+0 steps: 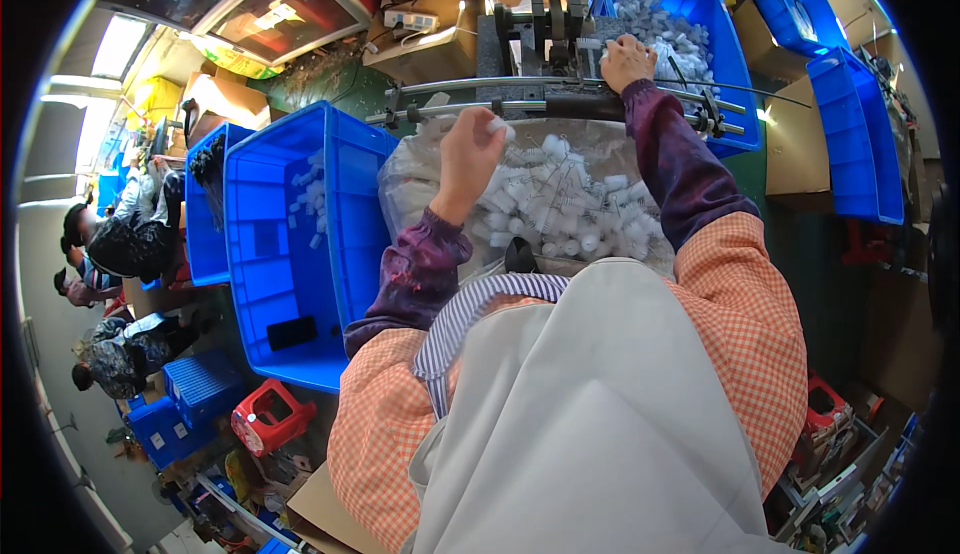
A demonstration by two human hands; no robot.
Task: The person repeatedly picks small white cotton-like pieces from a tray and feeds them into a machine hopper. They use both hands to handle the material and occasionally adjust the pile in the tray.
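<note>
My left hand [468,159] is raised over the near edge of the machine, its fingers pinching a small white plastic cylinder [500,130]. Below it, a clear plastic bag [410,176] spreads out under a heap of similar white plastic cylinders [555,189], with thin wires or springs among them. Farther off to the right, my right hand [628,62] rests with bent fingers at the right end of the dark metal machine [545,29]. Its fingertips press together there, and whatever lies under them is hidden.
Metal rods [470,84] run across the machine's front. Behind my right hand stands a blue bin [735,64] of small whitish parts. To the left is a large blue bin [275,284] holding some white pieces and a dark flat object. Several people [130,239] sit far left, near a red stool [270,417].
</note>
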